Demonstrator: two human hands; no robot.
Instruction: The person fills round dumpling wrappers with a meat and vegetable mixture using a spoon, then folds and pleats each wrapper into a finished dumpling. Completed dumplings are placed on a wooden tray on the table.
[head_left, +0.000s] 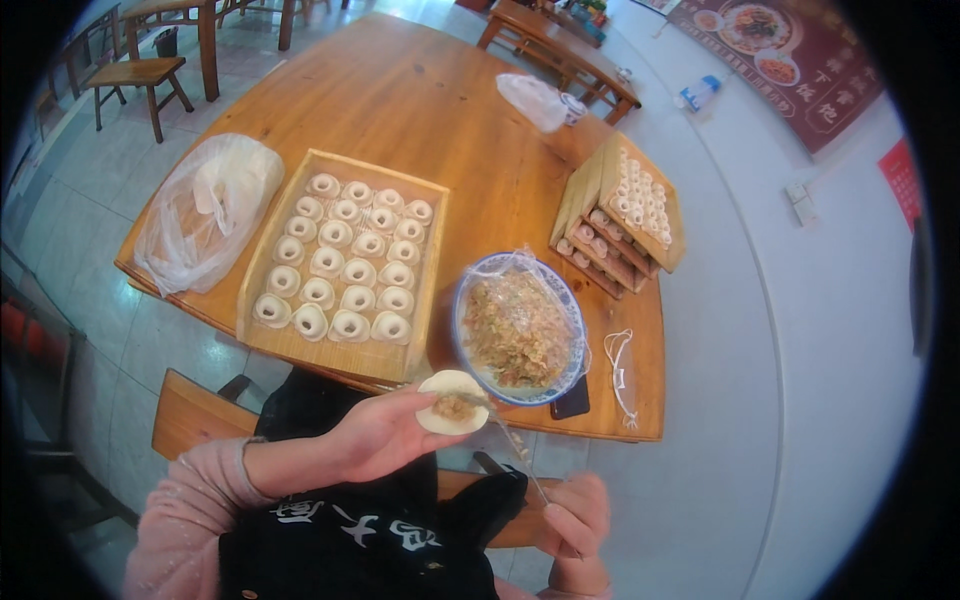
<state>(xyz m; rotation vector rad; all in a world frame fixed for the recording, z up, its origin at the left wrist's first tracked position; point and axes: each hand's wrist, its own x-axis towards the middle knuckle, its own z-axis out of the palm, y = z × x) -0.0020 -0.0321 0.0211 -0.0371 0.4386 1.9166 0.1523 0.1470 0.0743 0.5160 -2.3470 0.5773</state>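
Note:
On the fingers of my left hand (379, 435) lies a round dough wrapper (433, 421), flat, with a small heap of filling (454, 409) in its middle. My right hand (576, 517) grips the end of a thin metal utensil (529, 471), whose far tip rests on the filling; bits of filling cling along its shaft. Just beyond the wrapper, a blue-and-white bowl (459, 330) holds a mound of minced filling (517, 326), partly under plastic wrap. Left of it, a wooden tray (375, 360) carries rows of folded dumplings (358, 270).
More wooden trays of dumplings (611, 225) are stacked at the right. A plastic bag with dough wrappers (217, 202) lies at the left. Near the right edge are a dark phone (571, 401) and a white-strapped mask (621, 375). Another plastic bag (532, 101) sits at the table's (390, 97) far side.

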